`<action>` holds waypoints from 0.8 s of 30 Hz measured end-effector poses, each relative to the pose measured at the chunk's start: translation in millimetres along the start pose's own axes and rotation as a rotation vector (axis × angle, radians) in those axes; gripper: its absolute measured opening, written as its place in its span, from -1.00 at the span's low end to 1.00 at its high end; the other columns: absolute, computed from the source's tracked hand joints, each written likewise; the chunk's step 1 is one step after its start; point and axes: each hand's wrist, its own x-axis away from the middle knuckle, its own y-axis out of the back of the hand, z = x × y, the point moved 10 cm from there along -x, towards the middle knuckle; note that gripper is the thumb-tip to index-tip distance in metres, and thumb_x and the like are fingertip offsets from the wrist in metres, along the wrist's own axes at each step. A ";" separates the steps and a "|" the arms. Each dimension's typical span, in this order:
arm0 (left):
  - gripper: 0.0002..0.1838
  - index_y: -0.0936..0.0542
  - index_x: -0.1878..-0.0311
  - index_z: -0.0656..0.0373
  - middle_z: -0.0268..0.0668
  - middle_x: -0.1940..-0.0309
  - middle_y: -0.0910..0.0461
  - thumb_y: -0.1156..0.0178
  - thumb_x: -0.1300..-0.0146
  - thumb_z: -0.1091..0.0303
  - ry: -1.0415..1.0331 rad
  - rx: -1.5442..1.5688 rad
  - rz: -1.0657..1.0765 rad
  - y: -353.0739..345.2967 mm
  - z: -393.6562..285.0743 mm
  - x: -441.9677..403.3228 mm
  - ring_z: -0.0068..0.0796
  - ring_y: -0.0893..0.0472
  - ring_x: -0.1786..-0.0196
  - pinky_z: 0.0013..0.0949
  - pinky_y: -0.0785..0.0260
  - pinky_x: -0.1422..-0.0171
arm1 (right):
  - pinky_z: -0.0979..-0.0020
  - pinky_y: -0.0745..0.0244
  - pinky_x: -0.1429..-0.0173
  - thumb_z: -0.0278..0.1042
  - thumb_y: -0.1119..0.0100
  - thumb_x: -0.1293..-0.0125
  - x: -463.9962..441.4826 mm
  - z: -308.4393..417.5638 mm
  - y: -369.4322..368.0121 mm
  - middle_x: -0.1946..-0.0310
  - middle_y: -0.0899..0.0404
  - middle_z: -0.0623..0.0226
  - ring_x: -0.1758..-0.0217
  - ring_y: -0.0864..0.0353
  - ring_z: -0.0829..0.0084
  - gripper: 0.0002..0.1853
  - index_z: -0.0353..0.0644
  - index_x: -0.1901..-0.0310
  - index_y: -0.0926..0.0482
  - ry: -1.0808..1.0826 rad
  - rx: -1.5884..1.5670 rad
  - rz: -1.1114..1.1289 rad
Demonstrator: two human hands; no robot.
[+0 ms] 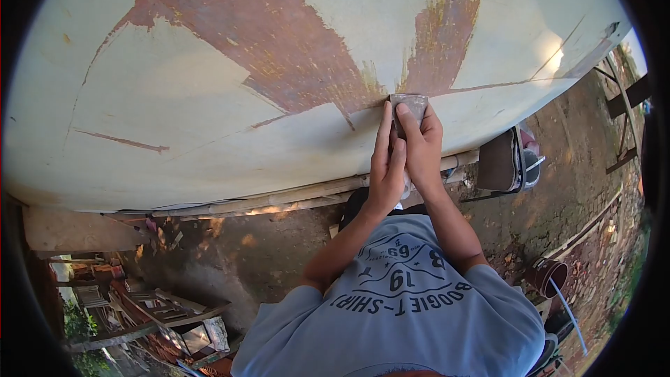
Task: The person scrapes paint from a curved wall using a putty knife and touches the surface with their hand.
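Observation:
My right hand [422, 141] is closed around a flat, grey-brown scraper [410, 105], its thumb pressed on the face. My left hand [385, 171] wraps the same tool from the left, fingers pointing up along its side. The palms cover the lower part of the scraper. Its upper edge rests against a large curved cream panel [174, 91], close to where two reddish-brown streaked bands meet. The wider band [251, 35] slants up to the left; the narrower band [443, 28] runs up to the right.
Bamboo poles [300, 199] run beneath the panel's lower edge. To the right stand a dark-framed chair [501, 164] and a grey bucket [532, 173]. A brown bucket [548, 276] with a pale stick sits on the dirt ground. Scrap wood [167, 321] is piled at lower left.

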 end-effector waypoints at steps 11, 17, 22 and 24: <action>-0.48 -0.12 -0.54 0.30 -0.07 -0.49 -0.23 0.23 -0.56 0.48 0.060 -0.093 -0.076 4.1 -5.2 -1.6 -0.36 -0.26 -0.48 -0.38 -0.11 -0.50 | 0.58 -0.39 0.27 -0.37 -0.13 -0.46 2.0 13.1 -2.9 0.33 -0.60 0.44 0.33 -0.45 0.72 -0.85 -0.29 0.15 -0.54 0.078 0.073 -0.068; -0.49 -0.16 -0.52 0.30 -0.08 -0.44 -0.32 0.19 -0.54 0.51 0.005 -0.158 -0.061 10.4 -4.6 -3.1 -0.42 -0.35 -0.39 -0.43 -0.20 -0.42 | 0.58 -0.39 0.25 -0.38 -0.13 -0.46 0.0 14.6 -4.9 0.33 -0.59 0.45 0.31 -0.45 0.71 -0.85 -0.31 0.14 -0.54 0.117 0.098 -0.083; -0.49 -0.19 -0.51 0.34 -0.04 -0.45 -0.31 0.18 -0.52 0.54 0.084 -0.115 -0.062 10.3 3.6 -0.7 -0.36 -0.33 -0.43 -0.38 -0.17 -0.46 | 0.59 -0.38 0.26 -0.38 -0.13 -0.46 1.3 3.6 0.6 0.33 -0.58 0.46 0.32 -0.43 0.72 -0.85 -0.31 0.13 -0.55 0.065 0.084 -0.084; -0.49 -0.19 -0.50 0.34 -0.05 -0.44 -0.32 0.15 -0.52 0.53 0.032 -0.152 -0.063 11.4 4.1 -1.3 -0.39 -0.35 -0.41 -0.39 -0.18 -0.44 | 0.59 -0.37 0.27 -0.38 -0.13 -0.46 4.8 3.0 2.8 0.34 -0.57 0.47 0.33 -0.42 0.72 -0.86 -0.30 0.15 -0.54 0.107 0.121 -0.102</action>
